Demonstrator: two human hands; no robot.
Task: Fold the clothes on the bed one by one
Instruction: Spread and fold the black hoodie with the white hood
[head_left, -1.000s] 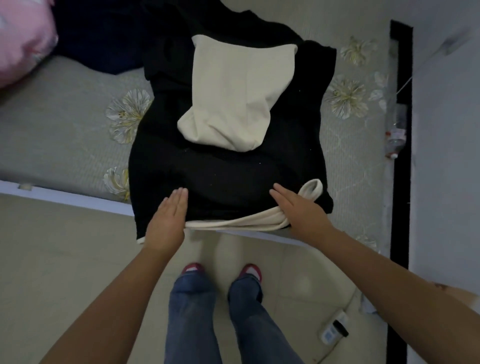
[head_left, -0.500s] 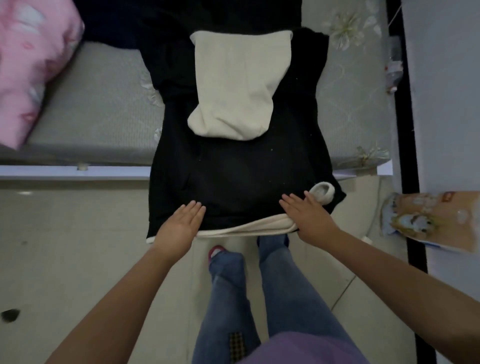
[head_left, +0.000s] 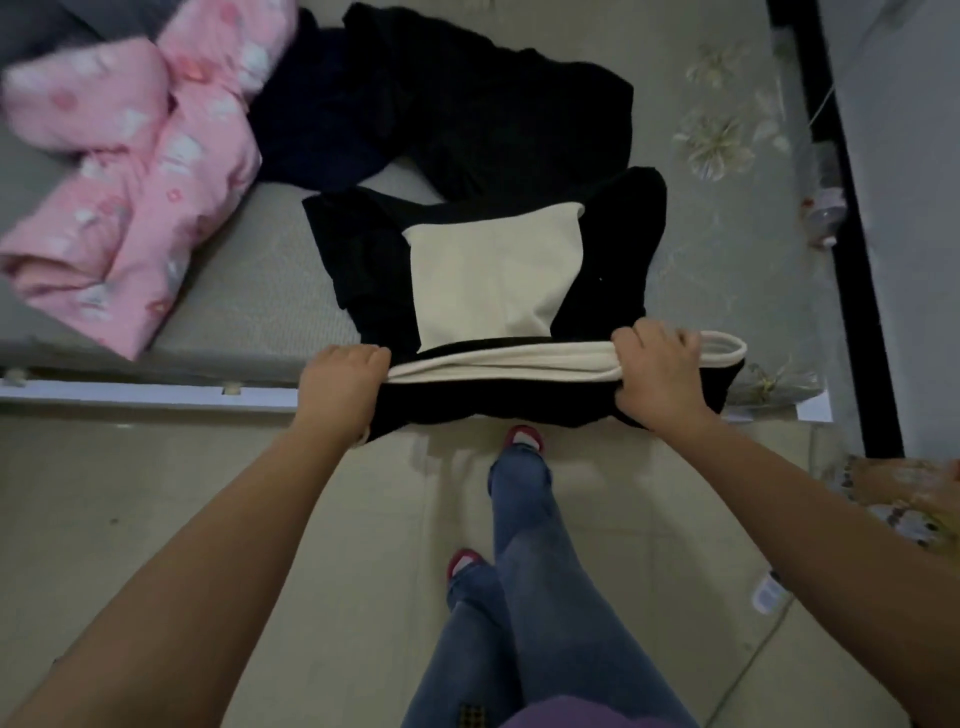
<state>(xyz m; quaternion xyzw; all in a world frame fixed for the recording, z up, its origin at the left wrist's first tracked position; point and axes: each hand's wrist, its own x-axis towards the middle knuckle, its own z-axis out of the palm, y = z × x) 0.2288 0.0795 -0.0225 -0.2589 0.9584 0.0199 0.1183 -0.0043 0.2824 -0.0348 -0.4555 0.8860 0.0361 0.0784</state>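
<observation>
While the black-and-cream cotton hoodie is gripped at its hem, frame centre | left hand, right hand: fingers clamped | hem is best carried over level, edges matched.

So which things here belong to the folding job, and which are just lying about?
Job: black hoodie with cream hem, gripped by left hand and right hand; dark clothes and pink garment waiting on the bed.

Lying about: bottle beside the bed; printed bag and small white device on the floor.
</observation>
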